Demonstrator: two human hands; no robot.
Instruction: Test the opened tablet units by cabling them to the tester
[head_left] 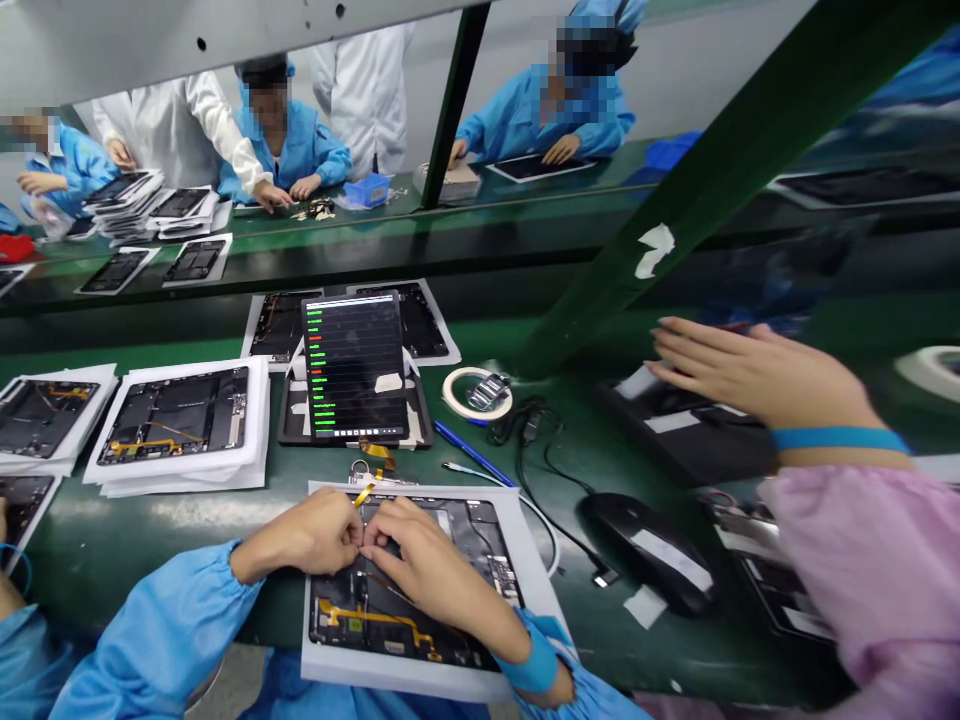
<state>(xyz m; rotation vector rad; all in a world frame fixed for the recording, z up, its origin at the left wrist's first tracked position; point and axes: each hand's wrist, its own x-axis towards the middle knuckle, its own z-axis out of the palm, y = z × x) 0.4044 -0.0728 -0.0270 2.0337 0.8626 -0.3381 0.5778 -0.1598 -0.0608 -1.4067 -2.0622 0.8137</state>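
Before me an opened tablet housing (469, 645) lies on white sheets (375, 680), with dark inner parts and an orange flex cable (375, 615) along its near side. Over its upper left part, my left hand (324, 530) is closed, fingertips pinched together. Meeting it there, my right hand (424, 560) is also closed in a pinch. What the fingertips hold is hidden. A short yellow-orange ribbon end (364, 495) sticks up just beyond them. Further back, a lit tablet screen (352, 370) with rows of green and red text leans on a dark stand.
Stacked tablet housings (180, 415) on paper stand at left. A tape roll (478, 393), blue pen (472, 452), cables and black mouse (649, 550) lie at right. A co-worker's hand (742, 370) in a pink sleeve reaches in there. A green slanted post (675, 210) rises behind.
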